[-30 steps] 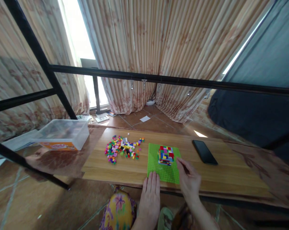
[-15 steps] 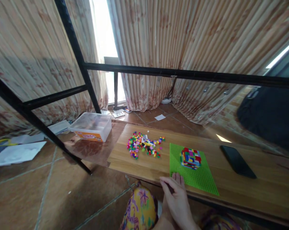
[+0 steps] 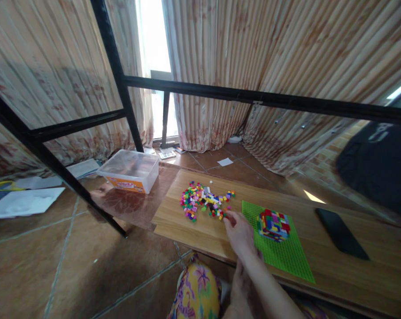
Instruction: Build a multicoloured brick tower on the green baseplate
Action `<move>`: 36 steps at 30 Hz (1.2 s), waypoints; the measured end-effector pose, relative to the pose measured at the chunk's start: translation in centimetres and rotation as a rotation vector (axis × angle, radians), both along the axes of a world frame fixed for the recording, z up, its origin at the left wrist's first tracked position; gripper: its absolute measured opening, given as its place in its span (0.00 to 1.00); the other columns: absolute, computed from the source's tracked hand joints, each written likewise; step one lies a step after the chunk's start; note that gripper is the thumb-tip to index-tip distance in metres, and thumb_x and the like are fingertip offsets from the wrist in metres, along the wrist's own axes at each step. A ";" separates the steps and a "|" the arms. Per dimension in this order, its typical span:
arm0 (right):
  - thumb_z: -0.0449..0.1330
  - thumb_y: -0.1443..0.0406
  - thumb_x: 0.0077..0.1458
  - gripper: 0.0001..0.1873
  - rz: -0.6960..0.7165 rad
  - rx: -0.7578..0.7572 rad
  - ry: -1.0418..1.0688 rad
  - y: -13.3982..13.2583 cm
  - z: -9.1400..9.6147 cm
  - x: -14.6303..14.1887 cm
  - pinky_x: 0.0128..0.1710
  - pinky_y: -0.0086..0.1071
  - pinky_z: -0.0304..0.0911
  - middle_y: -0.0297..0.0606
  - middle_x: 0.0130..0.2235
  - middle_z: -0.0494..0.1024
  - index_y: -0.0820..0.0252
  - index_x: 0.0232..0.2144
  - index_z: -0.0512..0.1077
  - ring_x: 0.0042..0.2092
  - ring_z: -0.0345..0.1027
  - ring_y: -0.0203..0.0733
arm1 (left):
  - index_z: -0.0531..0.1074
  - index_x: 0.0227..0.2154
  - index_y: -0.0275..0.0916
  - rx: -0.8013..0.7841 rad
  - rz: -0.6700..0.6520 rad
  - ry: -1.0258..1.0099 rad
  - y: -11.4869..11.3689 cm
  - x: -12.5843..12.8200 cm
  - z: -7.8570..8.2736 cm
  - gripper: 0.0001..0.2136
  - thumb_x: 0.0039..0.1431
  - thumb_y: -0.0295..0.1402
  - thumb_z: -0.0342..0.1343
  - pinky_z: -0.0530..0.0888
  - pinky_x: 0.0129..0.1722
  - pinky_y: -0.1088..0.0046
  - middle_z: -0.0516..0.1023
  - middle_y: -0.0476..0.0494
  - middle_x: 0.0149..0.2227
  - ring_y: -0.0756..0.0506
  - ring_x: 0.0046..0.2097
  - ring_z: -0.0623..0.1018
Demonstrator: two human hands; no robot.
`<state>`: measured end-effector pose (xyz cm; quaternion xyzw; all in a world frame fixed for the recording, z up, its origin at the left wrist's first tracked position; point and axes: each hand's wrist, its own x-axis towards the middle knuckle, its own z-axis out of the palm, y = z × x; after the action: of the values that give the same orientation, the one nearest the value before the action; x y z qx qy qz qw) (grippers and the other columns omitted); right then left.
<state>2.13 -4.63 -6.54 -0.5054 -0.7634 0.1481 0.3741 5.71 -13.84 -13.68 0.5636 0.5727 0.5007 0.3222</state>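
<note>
My right hand (image 3: pixel 239 231) reaches over the wooden board to the near right edge of a pile of small colored building bricks (image 3: pixel 197 201). Its thumb and fingertips are curled together beside the outermost bricks; whatever sits between them is too small to make out. Below it, crossed by the right forearm, my left hand (image 3: pixel 259 255) is mostly hidden near the baseplate's front left edge, its fingers not clearly showing. On the green studded baseplate (image 3: pixel 287 261) stands a compact block of multicolored bricks (image 3: pixel 273 225), to the right of both hands.
A black phone (image 3: pixel 341 232) lies on the board (image 3: pixel 200 237) at the right. A clear plastic box (image 3: pixel 130 170) with an orange label stands at the left. Black metal bars (image 3: pixel 200 88) cross in front of the curtains. Papers (image 3: pixel 28 203) lie on the tiled floor.
My right hand has moved from above the left hand, by the board's front edge, forward and left to the bricks. The view has shifted slightly, and the right forearm now covers most of the left hand.
</note>
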 end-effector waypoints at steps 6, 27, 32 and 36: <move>0.57 0.66 0.51 0.11 -0.049 0.015 -0.013 0.3 -1.5 1.3 0.37 0.37 0.64 0.40 0.34 0.77 0.56 0.38 0.75 0.34 0.70 0.45 | 0.57 0.64 0.35 0.075 -0.094 0.632 -0.8 -0.6 -0.3 0.26 0.62 0.24 0.44 0.74 0.54 0.56 0.70 0.41 0.60 0.41 0.61 0.69; 0.54 0.65 0.57 0.13 0.192 -0.159 0.180 1.7 -0.6 0.5 0.44 0.35 0.69 0.41 0.41 0.78 0.58 0.43 0.74 0.42 0.74 0.42 | 0.53 0.66 0.39 0.213 -0.038 0.933 -1.6 -1.9 0.2 0.30 0.60 0.24 0.46 0.63 0.60 0.59 0.68 0.43 0.62 0.41 0.62 0.66; 0.55 0.69 0.53 0.14 0.172 -0.145 0.136 1.5 -0.2 0.2 0.43 0.37 0.69 0.40 0.40 0.77 0.58 0.41 0.75 0.40 0.72 0.43 | 0.53 0.66 0.40 0.233 -0.013 0.932 -1.7 -2.2 0.0 0.30 0.59 0.24 0.45 0.62 0.61 0.58 0.71 0.43 0.59 0.42 0.62 0.66; 0.55 0.71 0.49 0.16 0.143 -0.139 0.079 1.4 0.1 0.0 0.43 0.39 0.68 0.41 0.39 0.76 0.59 0.40 0.75 0.39 0.72 0.45 | 0.55 0.65 0.39 0.331 0.043 0.919 -1.5 -2.1 -0.8 0.28 0.61 0.26 0.44 0.61 0.61 0.60 0.73 0.42 0.58 0.43 0.61 0.68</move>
<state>2.10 -3.20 -6.45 -0.4681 -0.7700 0.2469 0.3563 3.64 -15.33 -14.51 0.7579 0.5800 0.2908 -0.0685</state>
